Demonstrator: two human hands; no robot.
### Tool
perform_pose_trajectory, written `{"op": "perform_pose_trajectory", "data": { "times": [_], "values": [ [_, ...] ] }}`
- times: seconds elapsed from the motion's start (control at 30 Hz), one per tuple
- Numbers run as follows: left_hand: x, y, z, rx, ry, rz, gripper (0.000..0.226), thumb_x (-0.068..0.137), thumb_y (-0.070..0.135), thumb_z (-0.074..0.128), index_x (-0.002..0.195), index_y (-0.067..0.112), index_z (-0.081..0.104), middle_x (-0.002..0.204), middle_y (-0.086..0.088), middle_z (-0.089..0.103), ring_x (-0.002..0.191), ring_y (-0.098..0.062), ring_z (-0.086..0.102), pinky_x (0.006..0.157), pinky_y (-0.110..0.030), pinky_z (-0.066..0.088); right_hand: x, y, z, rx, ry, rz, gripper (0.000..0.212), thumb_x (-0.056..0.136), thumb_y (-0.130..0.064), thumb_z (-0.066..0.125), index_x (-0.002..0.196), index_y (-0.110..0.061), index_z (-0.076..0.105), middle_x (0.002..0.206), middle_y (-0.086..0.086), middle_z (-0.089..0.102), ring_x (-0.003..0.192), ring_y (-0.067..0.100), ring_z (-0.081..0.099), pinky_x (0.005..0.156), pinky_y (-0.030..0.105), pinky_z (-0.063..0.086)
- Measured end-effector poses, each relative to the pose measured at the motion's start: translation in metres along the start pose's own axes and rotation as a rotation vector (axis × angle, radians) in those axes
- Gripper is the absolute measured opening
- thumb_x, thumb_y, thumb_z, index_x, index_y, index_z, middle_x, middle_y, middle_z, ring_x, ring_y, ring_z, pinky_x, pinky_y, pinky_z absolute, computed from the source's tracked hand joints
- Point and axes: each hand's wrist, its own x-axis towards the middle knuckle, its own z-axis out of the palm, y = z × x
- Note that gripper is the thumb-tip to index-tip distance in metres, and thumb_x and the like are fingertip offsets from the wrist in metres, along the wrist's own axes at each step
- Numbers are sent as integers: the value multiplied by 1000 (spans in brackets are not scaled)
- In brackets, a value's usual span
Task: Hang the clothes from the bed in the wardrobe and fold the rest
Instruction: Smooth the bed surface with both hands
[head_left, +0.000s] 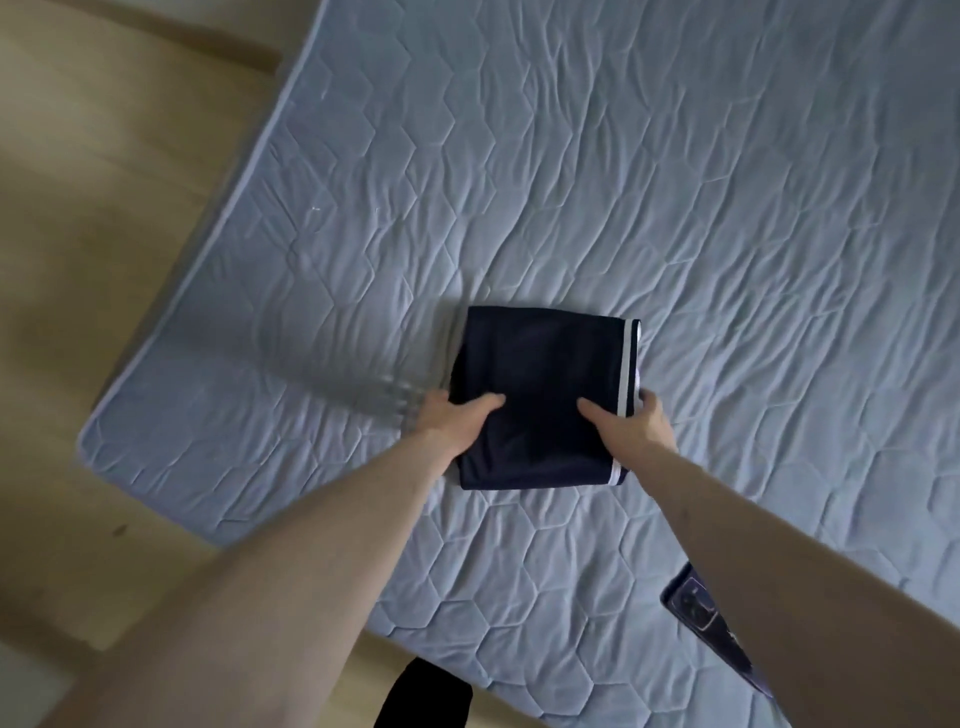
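Observation:
A dark navy garment with white stripes along its right edge lies folded into a compact rectangle on the pale blue quilted mattress. My left hand grips its left side, thumb on top and fingers tucked under the edge. My right hand grips the right striped side the same way, thumb on the cloth and fingers curled beneath. Both forearms reach in from the bottom of the view.
A dark phone lies on the mattress near my right forearm, partly hidden by it. The wooden floor runs along the mattress's left edge. Something black shows at the bottom, beside the bed's near edge.

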Motion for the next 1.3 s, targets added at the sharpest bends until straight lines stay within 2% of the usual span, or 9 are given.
{"op": "perform_pose_trajectory", "data": {
  "times": [0.17,0.33,0.43,0.6,0.8,0.93,1.03,1.17,1.3],
  "values": [
    [21,-16,26,-128,-104,-15,110,48,68,90,141,21,54,129,6,67,115,-19,65,106,-41,51,21,19,12,198,-44,30,64,70,-61,84,117,-33,51,102,-17,64,96,15,65,88,36,55],
    [37,-22,35,-219,-166,41,60,69,47,89,121,23,70,109,9,75,99,-14,70,87,-31,54,36,19,4,279,-130,31,41,82,-48,81,114,-36,60,105,-11,69,93,15,68,67,32,55],
    [27,-29,40,-204,-101,133,49,79,30,83,125,22,67,116,6,74,101,-12,68,88,-31,52,28,21,5,254,-130,-42,40,88,-45,76,121,-38,54,115,-9,67,101,19,68,85,46,60],
    [-42,-39,18,-93,-59,314,81,86,18,70,155,25,29,143,8,51,129,-15,51,110,-35,42,-32,22,-11,154,-166,-172,61,94,-41,67,146,-44,35,122,-12,63,106,17,63,97,44,55],
    [-167,-60,-28,-170,54,351,69,90,12,67,148,27,34,134,10,58,126,-13,56,102,-25,46,-143,10,-44,143,-256,-231,84,97,-35,67,157,-55,12,128,-17,55,117,16,59,105,41,50],
    [-263,-74,-72,-306,147,359,74,82,25,72,138,50,31,127,28,56,111,16,58,78,1,45,-232,-11,-69,111,-306,-247,86,95,-41,69,155,-59,11,125,-11,61,105,13,64,87,28,53],
    [-337,-79,-118,-388,214,380,90,79,34,73,142,68,17,134,35,51,112,18,55,93,-9,43,-302,-39,-80,68,-374,-327,74,95,-39,69,152,-59,27,118,-17,66,99,3,64,73,18,50],
    [-407,-90,-185,-460,266,470,96,86,30,70,150,67,9,140,48,42,128,16,47,108,-21,38,-387,-82,-72,-1,-414,-470,71,96,-38,68,153,-57,29,126,-14,64,108,10,63,92,27,50],
    [-440,-105,-250,-547,318,523,72,94,21,68,146,58,33,147,23,51,126,14,50,99,-7,43,-449,-123,-45,-47,-468,-572,72,97,-38,67,152,-59,28,137,-11,59,122,16,60,110,41,48]
  ]
}}
